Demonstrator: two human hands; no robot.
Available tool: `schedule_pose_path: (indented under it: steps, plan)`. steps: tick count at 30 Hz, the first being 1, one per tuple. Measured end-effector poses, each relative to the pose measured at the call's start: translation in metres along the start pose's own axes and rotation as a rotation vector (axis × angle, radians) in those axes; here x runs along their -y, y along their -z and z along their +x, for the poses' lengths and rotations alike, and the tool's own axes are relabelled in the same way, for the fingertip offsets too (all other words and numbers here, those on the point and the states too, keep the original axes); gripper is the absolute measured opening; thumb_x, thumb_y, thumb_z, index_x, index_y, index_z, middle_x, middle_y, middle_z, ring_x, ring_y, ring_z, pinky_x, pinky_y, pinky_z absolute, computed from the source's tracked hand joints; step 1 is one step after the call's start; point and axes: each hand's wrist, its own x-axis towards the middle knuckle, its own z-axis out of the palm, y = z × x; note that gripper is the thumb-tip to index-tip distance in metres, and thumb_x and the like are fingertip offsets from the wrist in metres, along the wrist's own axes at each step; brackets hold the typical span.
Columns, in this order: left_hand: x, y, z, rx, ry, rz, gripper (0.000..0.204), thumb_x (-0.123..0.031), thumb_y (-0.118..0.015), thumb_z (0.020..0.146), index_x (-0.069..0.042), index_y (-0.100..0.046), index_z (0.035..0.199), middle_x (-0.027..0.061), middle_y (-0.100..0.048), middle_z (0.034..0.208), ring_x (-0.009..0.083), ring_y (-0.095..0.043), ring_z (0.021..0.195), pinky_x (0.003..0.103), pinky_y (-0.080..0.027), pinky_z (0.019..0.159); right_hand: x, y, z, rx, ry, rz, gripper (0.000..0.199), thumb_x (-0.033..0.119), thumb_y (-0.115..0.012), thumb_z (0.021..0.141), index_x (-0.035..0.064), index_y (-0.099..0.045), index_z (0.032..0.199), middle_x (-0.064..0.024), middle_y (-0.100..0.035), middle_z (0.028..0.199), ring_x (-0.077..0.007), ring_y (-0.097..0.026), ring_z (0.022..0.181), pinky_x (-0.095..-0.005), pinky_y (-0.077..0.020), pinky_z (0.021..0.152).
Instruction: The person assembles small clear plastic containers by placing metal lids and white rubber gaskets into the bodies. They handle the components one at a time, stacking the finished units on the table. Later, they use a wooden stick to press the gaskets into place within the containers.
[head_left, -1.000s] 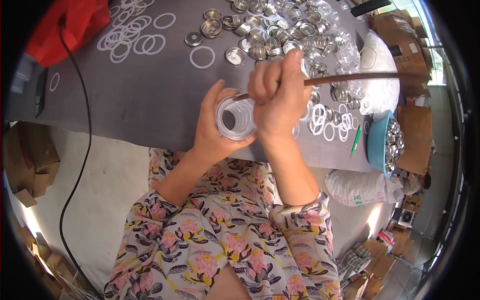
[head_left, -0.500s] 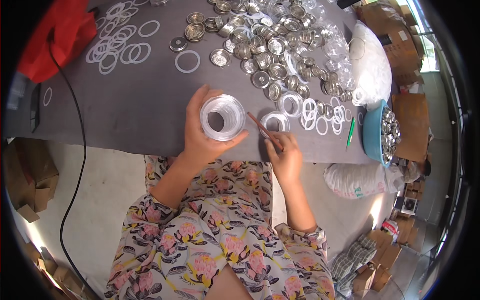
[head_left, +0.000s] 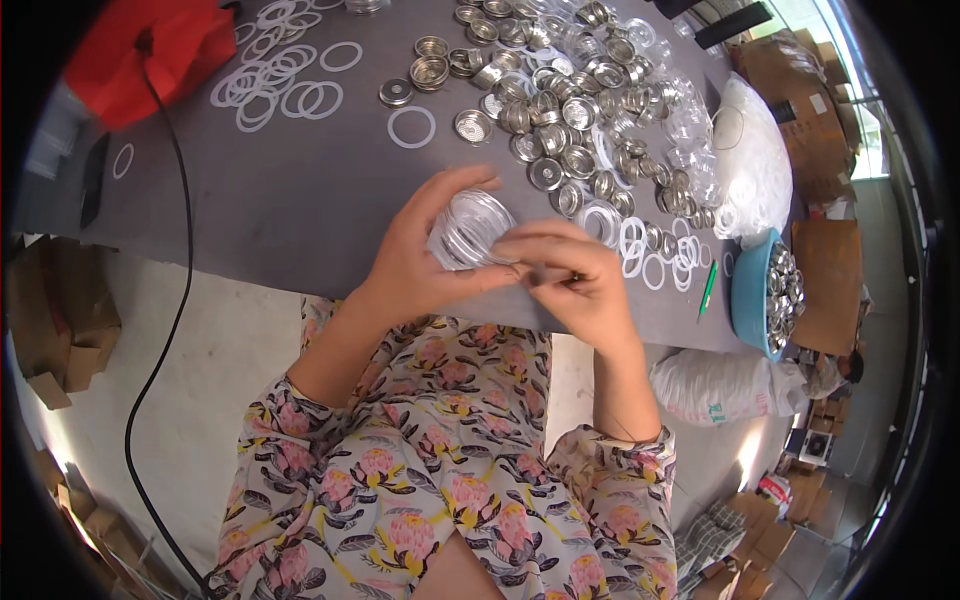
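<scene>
My left hand (head_left: 415, 255) wraps round a clear, ribbed plastic cylinder (head_left: 470, 228) that looks like a stack of transparent rings. It is held tilted above the grey table, thumb below and fingers above. My right hand (head_left: 580, 275) is at the cylinder's right side, its fingertips against or very near the rim. A thin reddish-brown stick seems to stay in its curled fingers, mostly hidden and blurred. Just beyond the right hand lie a clear thick ring (head_left: 600, 218) and several flat white rings (head_left: 654, 271).
Many silver metal caps (head_left: 545, 174) and clear plastic pieces cover the table's far side. White rings (head_left: 260, 82) lie at the far left, near a red cloth (head_left: 150, 60) and black cable (head_left: 187, 230). A green pen (head_left: 709, 288) and a blue basin (head_left: 752, 300) of caps are right.
My right hand has moved up to the cylinder and its fingers now reach the rim. My left hand has turned the cylinder toward the right. The whole view has shifted slightly.
</scene>
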Motion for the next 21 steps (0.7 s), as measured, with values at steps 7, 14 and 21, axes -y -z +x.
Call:
schedule_pose_path:
  steps: [7,14,21]
  plan:
    - [0.014,0.009,0.008,0.072,-0.402,0.250,0.078,-0.018,-0.082,0.061,-0.005,-0.045,0.128,0.0152,-0.048,0.132,0.0260,-0.046,0.124,0.036,-0.032,0.105,0.004,0.022,0.004,-0.465,0.036,0.890,0.056,0.037,-0.035,0.097,0.0149,-0.026,0.046,-0.0020,-0.034,0.051,-0.0093,-0.020,0.043,-0.0230,-0.0187,0.040]
    - [-0.002,0.005,-0.004,0.060,-0.117,0.317,0.078,-0.019,-0.078,0.062,-0.006,-0.042,0.131,0.0151,-0.049,0.128,0.0296,-0.043,0.124,0.047,-0.018,0.110,0.021,0.015,0.012,-0.506,0.177,1.175,0.060,0.041,-0.027,0.099,0.0149,-0.027,0.045,-0.0011,-0.032,0.051,-0.0098,-0.022,0.043,-0.0230,-0.0195,0.040]
    - [-0.007,0.009,0.000,0.030,-0.315,0.551,0.082,-0.021,-0.081,0.061,-0.004,-0.041,0.131,0.0131,-0.051,0.123,0.0290,-0.049,0.117,0.042,-0.035,0.100,0.019,0.005,0.020,-0.510,0.063,1.006,0.060,0.041,-0.025,0.100,0.0140,-0.027,0.046,-0.0018,-0.032,0.050,-0.0105,-0.022,0.043,-0.0243,-0.0204,0.040]
